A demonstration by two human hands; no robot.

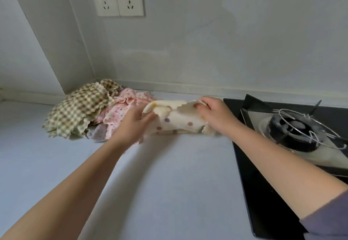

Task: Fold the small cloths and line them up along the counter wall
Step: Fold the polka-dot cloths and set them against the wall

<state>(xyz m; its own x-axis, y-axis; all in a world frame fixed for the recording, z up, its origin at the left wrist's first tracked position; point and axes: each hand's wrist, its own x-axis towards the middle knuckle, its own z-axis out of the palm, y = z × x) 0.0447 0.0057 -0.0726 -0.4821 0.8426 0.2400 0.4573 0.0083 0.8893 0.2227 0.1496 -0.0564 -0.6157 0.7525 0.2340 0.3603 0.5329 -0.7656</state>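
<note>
A cream cloth with coloured polka dots [178,121] is held just above the pale counter [169,174], partly folded over itself. My left hand [134,122] grips its left end and my right hand [214,114] pinches its upper right edge. Left of it lies a loose heap: a green-and-tan checked cloth [79,111], a pink dotted cloth [122,108] and a lilac cloth [96,132] mostly buried underneath. The heap sits in the corner by the counter wall [188,61].
A black glass gas hob [250,164] with a burner and wire pan support [303,132] fills the right side, close to my right forearm. Two wall sockets [117,0] sit high on the back wall. A wall corner juts out at the left.
</note>
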